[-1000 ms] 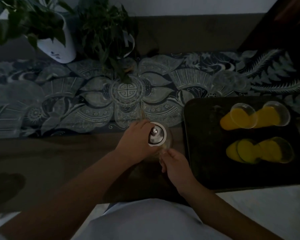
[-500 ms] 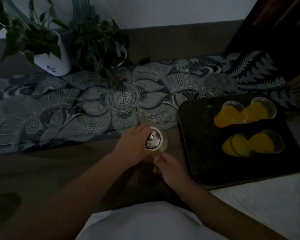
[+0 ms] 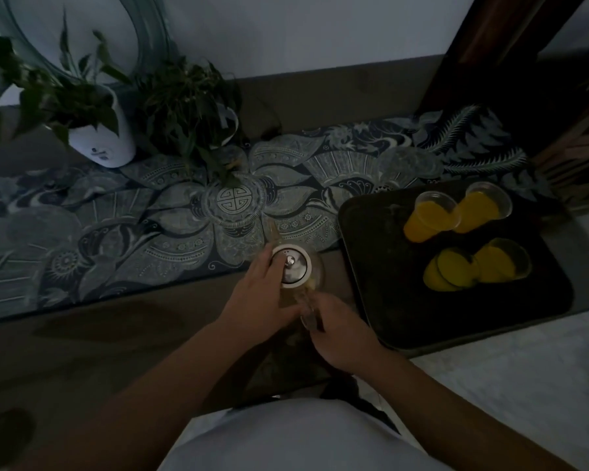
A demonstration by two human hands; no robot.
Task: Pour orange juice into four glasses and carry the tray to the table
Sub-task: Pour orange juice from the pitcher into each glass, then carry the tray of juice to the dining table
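Note:
A glass pitcher with a round metal lid (image 3: 292, 268) stands on the brown counter in front of me. My left hand (image 3: 259, 291) lies against its left side, fingers up by the lid. My right hand (image 3: 337, 329) is closed around the pitcher's glass handle at its near side. To the right a dark tray (image 3: 381, 300) carries several clear glasses of orange juice: a far pair (image 3: 430, 217) (image 3: 481, 207) and a near pair (image 3: 451, 273) (image 3: 500, 263).
A patterned blue runner (image 3: 150, 226) covers the back of the counter. A white pot with a leafy plant (image 3: 99, 144) and a second plant (image 3: 191, 107) stand at the back left. A dark wooden post (image 3: 473, 45) rises at the back right.
The view has tilted up and shifted slightly. My hands and the pitcher stay in nearly the same place on the counter; my right hand has settled further onto the handle.

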